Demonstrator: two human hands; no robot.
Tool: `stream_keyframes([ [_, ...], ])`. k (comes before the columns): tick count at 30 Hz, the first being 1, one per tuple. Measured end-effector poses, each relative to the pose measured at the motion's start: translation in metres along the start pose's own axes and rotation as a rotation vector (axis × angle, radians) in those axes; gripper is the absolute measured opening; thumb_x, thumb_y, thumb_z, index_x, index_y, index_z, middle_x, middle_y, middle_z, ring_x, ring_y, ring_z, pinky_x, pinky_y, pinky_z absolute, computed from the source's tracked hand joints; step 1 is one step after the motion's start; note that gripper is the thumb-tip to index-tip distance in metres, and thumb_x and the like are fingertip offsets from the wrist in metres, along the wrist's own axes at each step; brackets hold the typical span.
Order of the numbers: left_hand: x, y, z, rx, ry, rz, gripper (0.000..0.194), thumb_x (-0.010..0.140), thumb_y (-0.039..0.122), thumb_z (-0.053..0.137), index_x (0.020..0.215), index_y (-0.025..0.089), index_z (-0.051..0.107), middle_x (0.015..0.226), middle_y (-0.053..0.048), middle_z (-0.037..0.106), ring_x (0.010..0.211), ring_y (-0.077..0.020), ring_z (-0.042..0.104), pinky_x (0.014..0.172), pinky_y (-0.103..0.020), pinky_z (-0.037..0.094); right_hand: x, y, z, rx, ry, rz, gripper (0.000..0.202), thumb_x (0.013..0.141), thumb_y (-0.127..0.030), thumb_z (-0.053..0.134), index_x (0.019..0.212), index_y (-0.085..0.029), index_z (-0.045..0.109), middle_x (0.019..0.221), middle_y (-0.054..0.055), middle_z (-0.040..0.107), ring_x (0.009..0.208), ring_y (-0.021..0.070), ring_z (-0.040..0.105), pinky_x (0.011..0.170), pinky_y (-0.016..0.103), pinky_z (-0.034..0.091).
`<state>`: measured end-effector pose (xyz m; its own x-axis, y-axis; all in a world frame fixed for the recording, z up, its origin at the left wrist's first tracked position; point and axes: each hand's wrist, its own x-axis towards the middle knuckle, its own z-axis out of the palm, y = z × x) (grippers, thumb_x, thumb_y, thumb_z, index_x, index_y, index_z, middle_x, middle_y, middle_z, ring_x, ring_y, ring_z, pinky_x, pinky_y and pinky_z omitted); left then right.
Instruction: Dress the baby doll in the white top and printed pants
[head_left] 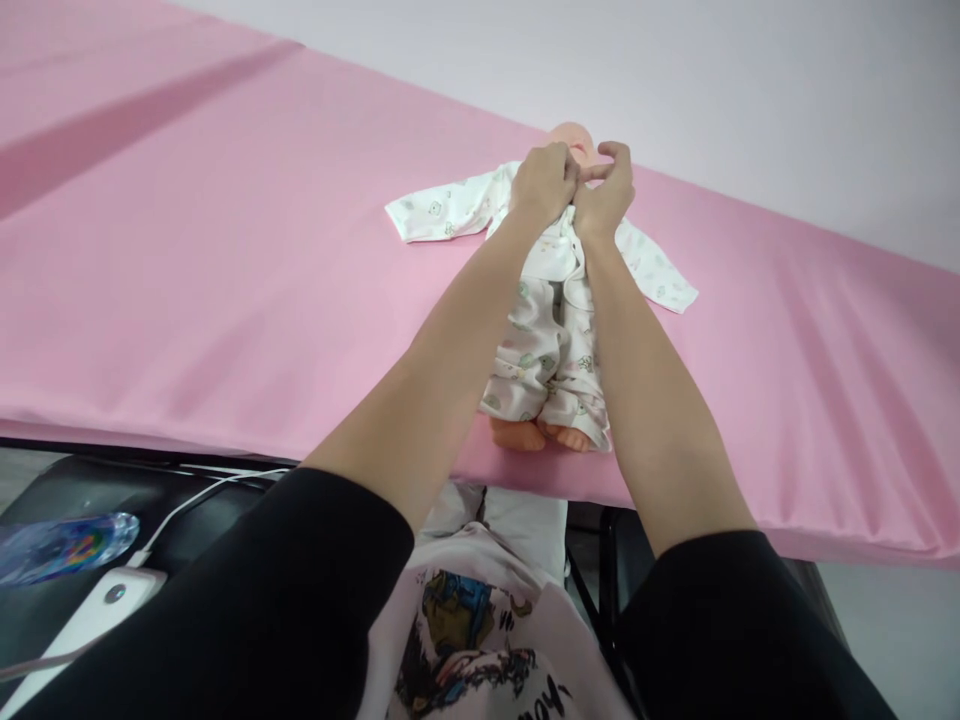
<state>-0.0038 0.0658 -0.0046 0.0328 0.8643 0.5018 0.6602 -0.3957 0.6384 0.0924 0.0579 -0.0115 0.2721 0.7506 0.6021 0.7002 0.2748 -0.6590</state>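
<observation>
A baby doll [517,434] lies on its back on the pink-covered table, feet toward me. It wears a white printed shirt [442,210] and matching trousers [529,345]; both sleeves are spread outward. My left hand [546,182] is closed at the shirt's neckline, just below the doll's head [571,135]. Against it, at the same neckline, my right hand [606,195] pinches the cloth, some of its fingers raised and curved. The fingertips and the bit of cloth between them are largely hidden. Down the front the shirt's edge hangs loose.
The pink table cover [247,250] runs across the view and meets a pale wall [675,80]. At the lower left a black chair seat [202,510] bears a white power strip [97,610] with cables and a clear plastic bottle [67,548].
</observation>
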Motion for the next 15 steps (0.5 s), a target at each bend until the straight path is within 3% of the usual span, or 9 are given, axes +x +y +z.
stream_keyframes([
  [3, -0.001, 0.002, -0.002, 0.033, -0.009, -0.01, 0.026, 0.091, 0.021, 0.037, 0.088, 0.023, 0.063, 0.1, -0.008, 0.068, 0.097, -0.022, 0.059, 0.088, -0.037, 0.042, -0.002, -0.002, -0.002, -0.024, -0.024, -0.029, 0.024, 0.079, -0.013, 0.051, 0.101, -0.025, 0.048, 0.08, -0.003, 0.061, 0.082, 0.0141, 0.059, 0.084, 0.028, 0.044],
  [8, -0.001, 0.006, -0.005, 0.138, -0.043, -0.064, 0.026, 0.09, 0.028, 0.036, 0.086, 0.038, 0.06, 0.107, 0.0, 0.067, 0.104, -0.0215, 0.057, 0.091, -0.035, 0.041, -0.003, -0.005, -0.003, 0.009, -0.005, 0.012, 0.023, 0.078, -0.006, 0.05, 0.091, -0.024, 0.05, 0.074, -0.005, 0.06, 0.077, 0.011, 0.058, 0.083, 0.024, 0.044],
  [13, -0.004, 0.015, -0.007, 0.151, -0.089, -0.072, 0.027, 0.092, 0.019, 0.036, 0.105, 0.024, 0.059, 0.114, -0.008, 0.064, 0.108, -0.023, 0.055, 0.092, -0.036, 0.04, 0.002, -0.001, -0.002, 0.061, -0.004, 0.257, 0.014, 0.076, -0.011, 0.059, 0.089, -0.018, 0.055, 0.079, -0.002, 0.061, 0.08, 0.0111, 0.06, 0.085, 0.026, 0.045],
  [15, -0.006, 0.017, -0.007, 0.149, -0.079, -0.075, 0.03, 0.091, 0.014, 0.04, 0.115, 0.022, 0.054, 0.112, -0.009, 0.064, 0.107, -0.0232, 0.055, 0.09, -0.037, 0.041, 0.002, -0.002, -0.003, 0.058, -0.001, 0.265, 0.008, 0.076, -0.013, 0.06, 0.083, -0.016, 0.058, 0.079, 0.0, 0.061, 0.078, 0.0108, 0.059, 0.085, 0.025, 0.045],
])
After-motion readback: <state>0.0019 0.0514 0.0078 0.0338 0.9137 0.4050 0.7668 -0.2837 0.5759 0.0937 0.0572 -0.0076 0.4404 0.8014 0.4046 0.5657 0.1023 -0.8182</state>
